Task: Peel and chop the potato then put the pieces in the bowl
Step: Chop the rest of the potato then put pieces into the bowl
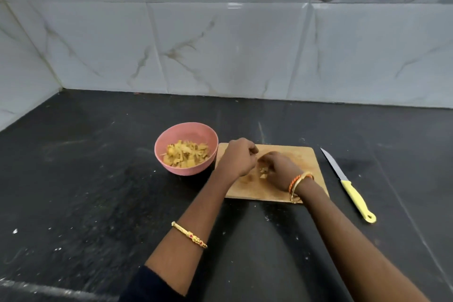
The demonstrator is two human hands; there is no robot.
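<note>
A wooden cutting board (301, 157) lies on the black counter. Both hands are over its middle. My right hand (282, 170) curls around a small heap of pale potato pieces (263, 171) on the board. My left hand (239, 157) is beside it with fingers curled; whether it holds pieces I cannot tell. A pink bowl (163, 154) stands just left of the board, holding yellow potato pieces and strips of peel (187, 153).
A knife with a yellow handle (355, 197) lies on the black counter (85, 191) to the right of the board, blade pointing away. A white marble-tiled wall (220, 44) runs along the back and left.
</note>
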